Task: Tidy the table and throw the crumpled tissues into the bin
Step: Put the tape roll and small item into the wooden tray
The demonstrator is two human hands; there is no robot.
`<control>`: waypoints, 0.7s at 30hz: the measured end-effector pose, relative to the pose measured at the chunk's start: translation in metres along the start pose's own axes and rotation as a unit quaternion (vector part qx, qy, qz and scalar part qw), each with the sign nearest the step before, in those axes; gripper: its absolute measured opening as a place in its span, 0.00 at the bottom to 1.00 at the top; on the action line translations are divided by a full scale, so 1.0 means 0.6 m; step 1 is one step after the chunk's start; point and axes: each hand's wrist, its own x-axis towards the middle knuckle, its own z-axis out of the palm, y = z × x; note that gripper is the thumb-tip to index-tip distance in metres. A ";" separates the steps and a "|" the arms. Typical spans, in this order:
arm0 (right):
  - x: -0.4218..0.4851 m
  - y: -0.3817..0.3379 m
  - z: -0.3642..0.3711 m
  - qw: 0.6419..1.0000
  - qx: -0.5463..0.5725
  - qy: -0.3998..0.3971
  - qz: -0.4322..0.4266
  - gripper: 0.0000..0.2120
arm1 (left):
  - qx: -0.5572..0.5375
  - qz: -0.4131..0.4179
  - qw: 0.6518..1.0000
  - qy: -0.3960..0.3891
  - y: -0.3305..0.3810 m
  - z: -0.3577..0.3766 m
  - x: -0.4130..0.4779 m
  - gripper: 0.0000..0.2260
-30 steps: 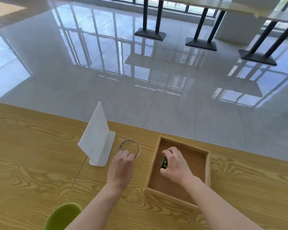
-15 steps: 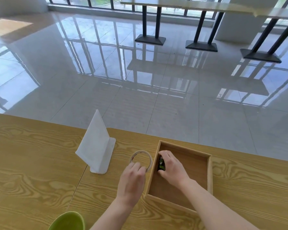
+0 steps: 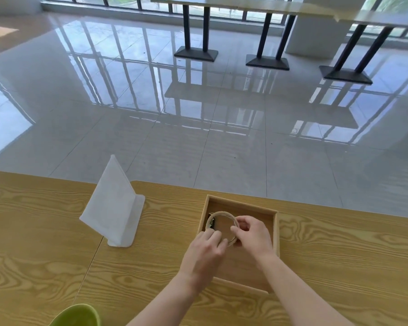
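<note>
A shallow wooden tray (image 3: pixel 275 228) sits on the wooden table (image 3: pixel 33 243) near its far edge. Inside the tray's far left corner, a beige tape ring (image 3: pixel 218 214) is held tilted by both hands. My left hand (image 3: pixel 204 252) grips its near rim and my right hand (image 3: pixel 253 236) pinches its right rim. A small dark green-patterned object (image 3: pixel 211 223) lies against the tray's left wall, partly behind the ring. No crumpled tissue or bin shows.
A white upright sign holder (image 3: pixel 114 205) stands left of the tray. A green rounded rim (image 3: pixel 77 316) pokes in at the bottom edge. Beyond the table is glossy tiled floor with black table bases (image 3: pixel 267 62).
My left hand carried the tape ring from the tabletop right into the tray. My right hand let go of the dark object and took the ring's right side.
</note>
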 end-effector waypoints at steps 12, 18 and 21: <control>0.018 0.042 -0.019 0.980 -0.190 0.060 -0.005 0.16 | 0.012 -0.109 0.993 -0.047 -0.040 0.018 0.003 0.08; 0.006 0.052 -0.014 0.981 -0.182 0.063 -0.018 0.29 | 0.056 -0.104 0.989 -0.091 -0.060 0.032 0.034 0.15; 0.001 0.060 -0.009 0.972 -0.229 0.037 -0.045 0.39 | 0.059 -0.104 0.987 -0.104 -0.066 0.032 0.046 0.13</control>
